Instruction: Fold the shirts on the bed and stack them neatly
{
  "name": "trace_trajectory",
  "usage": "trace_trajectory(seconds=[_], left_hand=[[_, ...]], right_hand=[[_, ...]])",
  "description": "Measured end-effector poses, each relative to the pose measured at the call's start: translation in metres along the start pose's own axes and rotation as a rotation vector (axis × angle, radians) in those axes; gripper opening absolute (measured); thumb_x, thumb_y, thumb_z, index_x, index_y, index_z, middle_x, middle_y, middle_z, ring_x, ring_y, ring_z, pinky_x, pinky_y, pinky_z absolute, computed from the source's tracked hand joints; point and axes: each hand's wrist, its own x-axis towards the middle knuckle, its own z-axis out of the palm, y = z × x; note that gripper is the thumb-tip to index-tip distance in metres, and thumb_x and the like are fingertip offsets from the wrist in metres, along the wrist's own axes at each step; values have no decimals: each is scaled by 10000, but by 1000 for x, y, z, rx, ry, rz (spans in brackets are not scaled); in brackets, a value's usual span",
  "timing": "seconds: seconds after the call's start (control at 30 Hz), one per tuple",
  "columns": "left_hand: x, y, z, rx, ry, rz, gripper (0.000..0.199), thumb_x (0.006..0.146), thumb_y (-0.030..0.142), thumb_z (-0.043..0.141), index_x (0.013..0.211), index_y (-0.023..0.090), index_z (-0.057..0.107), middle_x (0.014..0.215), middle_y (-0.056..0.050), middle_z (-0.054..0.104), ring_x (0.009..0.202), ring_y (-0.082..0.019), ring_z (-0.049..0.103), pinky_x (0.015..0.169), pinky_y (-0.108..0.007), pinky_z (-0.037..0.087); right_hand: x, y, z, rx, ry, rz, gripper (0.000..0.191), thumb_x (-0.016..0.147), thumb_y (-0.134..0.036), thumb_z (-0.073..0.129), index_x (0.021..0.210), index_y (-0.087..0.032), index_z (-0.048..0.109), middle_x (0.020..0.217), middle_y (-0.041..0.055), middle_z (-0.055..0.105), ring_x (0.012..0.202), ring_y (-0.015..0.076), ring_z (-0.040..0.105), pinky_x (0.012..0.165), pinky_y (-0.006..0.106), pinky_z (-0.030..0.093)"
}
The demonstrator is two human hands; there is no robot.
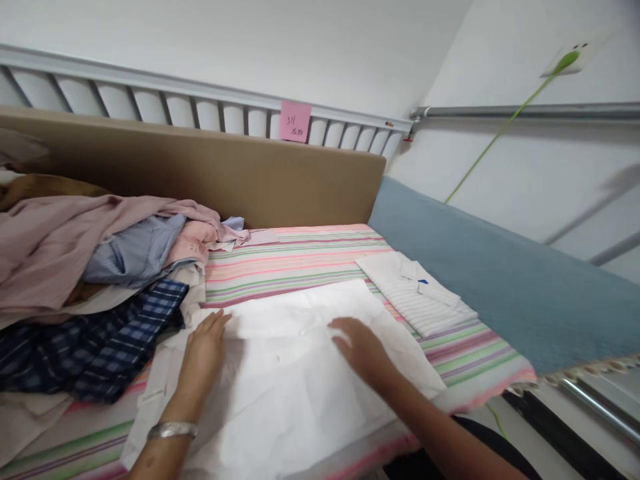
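Observation:
A white shirt [295, 393] lies spread out on a striped sheet, with slight creases and what looks like a cuff [151, 395] at its left edge. My left hand [207, 340] rests near the shirt's upper left, fingers stretched out and a silver bracelet on the wrist. Over the right half of the shirt is my right hand [357, 347], its fingers apart with nothing in them; whether it touches the cloth I cannot tell. To the right lies a folded white striped shirt [417, 293] with a small blue mark near its collar.
Piled clothes lie at left, including a pink garment [55, 247], a blue one [140, 250] and a navy checked one [125, 340]. Behind the striped sheet [300, 257] stands a brown board [300, 177]. A radiator [230, 117] bears a pink note [295, 121]. Blue fabric [480, 267] covers the right side.

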Motion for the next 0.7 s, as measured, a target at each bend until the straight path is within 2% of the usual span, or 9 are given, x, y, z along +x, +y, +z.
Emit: trace_trajectory(seconds=[0.03,0.1,0.23,0.4,0.57,0.7], left_hand=[[-2,2,1,10,-21,4,412,874,189,280,1171,189,565,1308,-83,537,1222,-234,463,977,-412,402],[-4,6,2,24,-61,21,428,866,156,281,1190,203,557,1340,-69,512,1244,-231,443,979,-416,399],[-8,7,7,60,-150,26,494,831,78,281,1265,174,497,1378,-74,473,1284,-216,400,1005,-392,380],[-11,0,16,124,-239,-29,620,741,-29,286,1319,142,431,1418,-98,415,1332,-208,327,1032,-368,354],[-10,-5,18,125,-267,-33,605,750,-27,278,1313,127,437,1429,-106,393,1335,-211,322,1056,-382,332],[-8,-9,22,116,-254,-52,568,765,-10,288,1287,125,466,1410,-106,420,1323,-211,344,1064,-388,328]], right_hand=[[-9,-11,10,-65,-74,-100,278,807,-199,456,1026,-210,628,1117,77,629,1088,235,523,987,420,354],[-21,-26,27,-176,-140,-185,338,804,-109,404,1039,-216,623,1153,62,613,1091,219,509,968,394,347],[-18,-27,40,-356,-145,-155,415,751,-5,379,1046,-187,607,1114,74,613,1029,213,510,917,370,333],[5,-19,36,-452,-157,-246,272,800,-44,421,897,-195,626,1001,64,634,941,204,520,881,362,329],[15,-18,18,-399,-82,-380,269,843,-70,420,825,-229,637,1008,24,646,954,172,531,1025,401,244],[17,-11,9,-309,-79,-412,274,867,-116,415,828,-256,646,1031,16,648,996,163,539,1077,437,196]])
